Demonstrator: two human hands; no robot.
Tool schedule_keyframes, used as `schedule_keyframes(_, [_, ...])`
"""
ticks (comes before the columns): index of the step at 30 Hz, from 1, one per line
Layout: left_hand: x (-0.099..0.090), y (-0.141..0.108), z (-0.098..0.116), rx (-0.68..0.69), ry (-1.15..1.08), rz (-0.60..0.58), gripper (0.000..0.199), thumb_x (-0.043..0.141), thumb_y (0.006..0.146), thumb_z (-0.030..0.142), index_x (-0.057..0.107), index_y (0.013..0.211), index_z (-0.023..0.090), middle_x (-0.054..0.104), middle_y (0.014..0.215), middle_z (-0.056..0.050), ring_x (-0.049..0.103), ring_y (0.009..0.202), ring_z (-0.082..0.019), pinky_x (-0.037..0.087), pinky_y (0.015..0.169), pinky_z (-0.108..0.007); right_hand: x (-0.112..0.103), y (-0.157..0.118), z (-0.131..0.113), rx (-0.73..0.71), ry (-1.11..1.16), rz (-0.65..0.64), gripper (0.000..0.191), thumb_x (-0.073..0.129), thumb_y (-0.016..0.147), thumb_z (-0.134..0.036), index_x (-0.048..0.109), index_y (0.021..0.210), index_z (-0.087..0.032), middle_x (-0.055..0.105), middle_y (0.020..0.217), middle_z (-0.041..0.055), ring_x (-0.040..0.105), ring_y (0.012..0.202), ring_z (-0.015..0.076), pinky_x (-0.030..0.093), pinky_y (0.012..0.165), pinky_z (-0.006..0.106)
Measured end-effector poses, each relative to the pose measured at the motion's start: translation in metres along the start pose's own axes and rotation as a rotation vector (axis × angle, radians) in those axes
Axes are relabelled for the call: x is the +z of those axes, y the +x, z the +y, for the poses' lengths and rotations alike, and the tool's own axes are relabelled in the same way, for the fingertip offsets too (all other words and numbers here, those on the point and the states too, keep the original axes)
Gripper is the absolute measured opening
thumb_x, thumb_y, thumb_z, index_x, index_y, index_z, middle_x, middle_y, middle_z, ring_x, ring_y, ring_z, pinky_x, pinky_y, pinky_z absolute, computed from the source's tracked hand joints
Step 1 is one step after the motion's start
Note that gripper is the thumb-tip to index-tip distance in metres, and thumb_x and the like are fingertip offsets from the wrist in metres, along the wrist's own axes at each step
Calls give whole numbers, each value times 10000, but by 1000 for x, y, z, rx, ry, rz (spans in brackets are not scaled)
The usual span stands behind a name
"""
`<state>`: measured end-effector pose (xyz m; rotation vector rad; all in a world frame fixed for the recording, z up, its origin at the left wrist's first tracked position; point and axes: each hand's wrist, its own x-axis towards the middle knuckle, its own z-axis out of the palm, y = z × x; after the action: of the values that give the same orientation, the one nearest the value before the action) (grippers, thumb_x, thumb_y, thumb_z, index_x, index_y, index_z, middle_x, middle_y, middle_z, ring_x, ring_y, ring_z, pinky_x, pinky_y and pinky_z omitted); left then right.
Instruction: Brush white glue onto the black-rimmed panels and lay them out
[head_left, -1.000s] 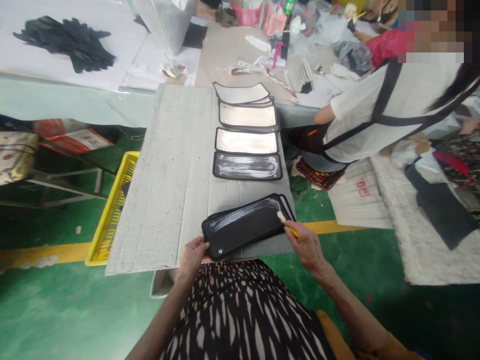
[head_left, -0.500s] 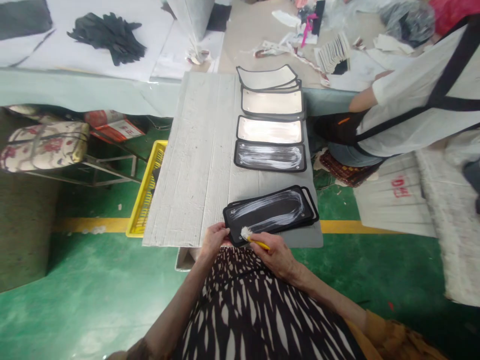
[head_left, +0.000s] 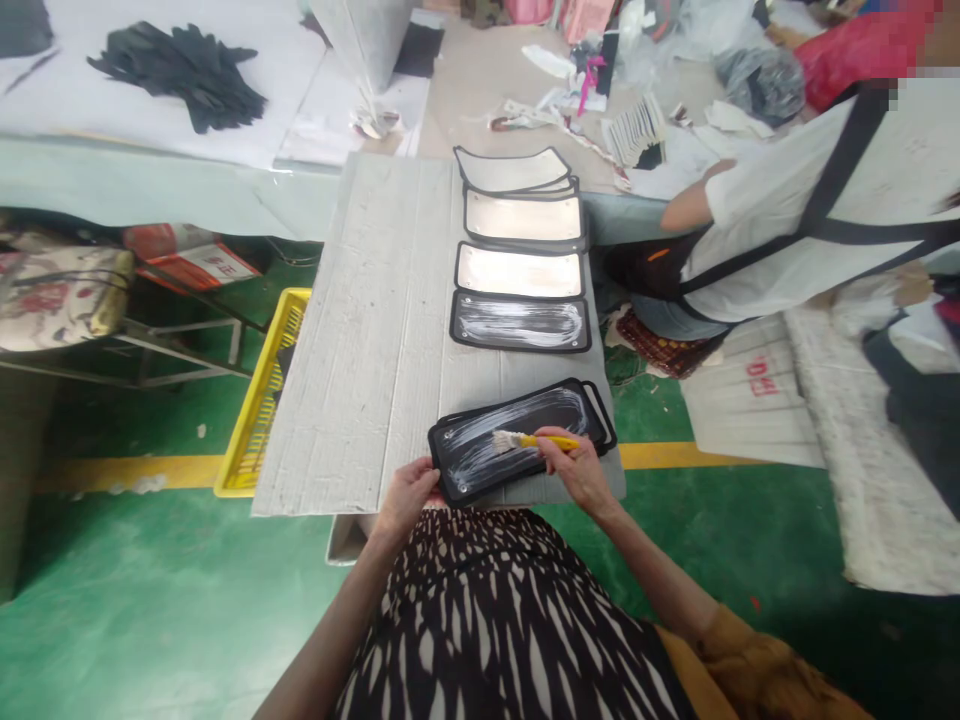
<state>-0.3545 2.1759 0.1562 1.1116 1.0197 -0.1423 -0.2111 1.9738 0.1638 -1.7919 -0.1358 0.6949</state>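
My right hand (head_left: pixel 576 470) is closed around the yellow handle of a brush (head_left: pixel 544 440). Its white bristles touch the top black panel (head_left: pixel 525 425), a rounded rectangle streaked with white paste. At that panel's lower left corner, my left hand (head_left: pixel 409 492) pinches the edge between thumb and fingers. Beneath it lies at least one more black-edged panel, poking out at the right. Further up the board, a black panel (head_left: pixel 521 322) carries white streaks along its length. Above that lie cream-faced panels with black borders (head_left: pixel 519 270), in a column, some overlapping.
The panels rest on a grey cardboard board (head_left: pixel 352 370). Left of it stands a yellow crate (head_left: pixel 241 455) on the floor. Beyond, a long table (head_left: pixel 300 135) holds dark fabric pieces (head_left: pixel 180 75) and scraps. A person in a white top (head_left: pixel 765 190) is close by on the right.
The brush has moved from the panel's lower left corner up and right to its middle, leaving more white streaks on the lower left. My left hand still grips the corner. The view has shifted slightly.
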Motion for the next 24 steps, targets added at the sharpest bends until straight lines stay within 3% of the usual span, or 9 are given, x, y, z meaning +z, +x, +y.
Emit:
schedule_keyframes(6, [1, -4, 3, 57, 16, -7, 247, 630, 592, 257, 622, 803, 130, 673, 636, -6, 600, 506, -138, 465, 439, -212, -62, 10, -2, -67, -304, 304, 529, 546, 767, -598, 705, 938, -123, 589, 573, 22, 504, 471, 140, 417, 478, 257])
schedule_keyframes(12, [-1, -16, 17, 30, -104, -26, 363, 682, 597, 250, 648, 934, 122, 692, 674, -10, 606, 523, -138, 490, 498, -232, -94, -5, -13, -308, -570, 462, 485, 516, 806, -568, 723, 902, -141, 709, 877, 130, 654, 773, 228, 511, 720, 328])
schedule_keyframes(17, [-26, -26, 27, 24, -226, -37, 375, 775, 598, 234, 669, 941, 129, 714, 753, -40, 629, 581, -148, 511, 543, -240, -110, -35, -52, -289, -362, 639, 386, 603, 805, -476, 705, 975, -145, 639, 658, 31, 599, 601, 163, 507, 608, 284])
schedule_keyframes(20, [-48, -30, 34, 27, -332, 15, 392, 828, 540, 196, 677, 896, 131, 702, 695, -29, 617, 552, -139, 505, 532, -227, -112, -48, -75, -274, -194, 751, 317, 659, 777, -444, 707, 961, -190, 641, 688, 12, 561, 580, 137, 520, 611, 274])
schedule_keyframes(24, [-68, -29, 52, 68, -487, 150, 431, 856, 455, 136, 671, 844, 131, 669, 589, -7, 604, 505, -133, 496, 499, -208, -115, -48, -71, -181, -170, 787, 295, 662, 742, -498, 707, 936, -281, 676, 759, 17, 579, 571, 162, 557, 556, 285])
